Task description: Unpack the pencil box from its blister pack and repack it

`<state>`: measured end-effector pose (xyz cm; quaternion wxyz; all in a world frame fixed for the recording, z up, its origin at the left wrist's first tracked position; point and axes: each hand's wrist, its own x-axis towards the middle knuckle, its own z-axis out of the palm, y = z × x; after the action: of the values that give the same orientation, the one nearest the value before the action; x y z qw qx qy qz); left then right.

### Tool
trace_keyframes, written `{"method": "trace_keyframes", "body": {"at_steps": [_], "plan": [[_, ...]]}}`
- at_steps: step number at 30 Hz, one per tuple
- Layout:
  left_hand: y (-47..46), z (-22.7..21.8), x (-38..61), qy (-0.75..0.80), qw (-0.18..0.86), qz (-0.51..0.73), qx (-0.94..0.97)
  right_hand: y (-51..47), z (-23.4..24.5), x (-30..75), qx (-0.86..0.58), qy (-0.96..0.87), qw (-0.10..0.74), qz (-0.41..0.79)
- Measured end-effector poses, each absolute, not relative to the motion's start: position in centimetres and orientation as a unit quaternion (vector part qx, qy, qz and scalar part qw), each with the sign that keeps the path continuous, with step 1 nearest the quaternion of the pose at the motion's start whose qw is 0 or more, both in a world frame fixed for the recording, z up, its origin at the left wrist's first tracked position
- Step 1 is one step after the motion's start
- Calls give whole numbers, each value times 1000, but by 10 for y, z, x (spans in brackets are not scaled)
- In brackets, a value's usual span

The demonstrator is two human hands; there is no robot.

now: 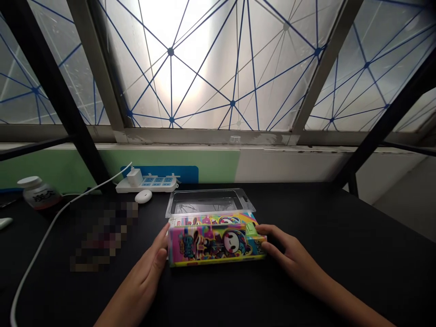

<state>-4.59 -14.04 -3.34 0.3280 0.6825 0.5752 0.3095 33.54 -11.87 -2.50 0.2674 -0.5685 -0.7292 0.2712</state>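
Note:
A colourful cartoon-printed box [211, 245], pink at its left with a yellow lower edge, lies lengthwise on the black table in front of me. My left hand [155, 259] rests along its left end, fingers stretched and the thumb near the front corner. At the other end, my right hand [281, 247] grips the right edge with thumb and fingers, close to a light green patch on the box. Directly behind the box lies a clear plastic package shell [206, 200] with a hang tab at its right. The left fingertips are partly hidden behind the box.
Behind stand a white power strip [150, 182] with a plug and a round white case [143, 196]. A white cable [51, 227] curves down the left side, near a white-capped bottle [39, 193]. Something pixelated [105, 238] lies left of my left hand. Black frame bars flank the table.

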Motion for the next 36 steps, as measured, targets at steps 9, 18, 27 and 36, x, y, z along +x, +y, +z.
{"method": "trace_keyframes", "body": {"at_steps": [9,18,27,36], "plan": [[-132,-20,-37,608,240,328,682,-123,-35,326,-551,-772,225,222],[-52,24,4,541,65,490,680,-37,9,321,-518,-774,324,168],[-32,-26,-5,615,67,327,714,1,-30,310,-506,-811,274,105],[-41,-17,5,640,22,181,747,-5,-28,306,-485,-844,226,17]]}}
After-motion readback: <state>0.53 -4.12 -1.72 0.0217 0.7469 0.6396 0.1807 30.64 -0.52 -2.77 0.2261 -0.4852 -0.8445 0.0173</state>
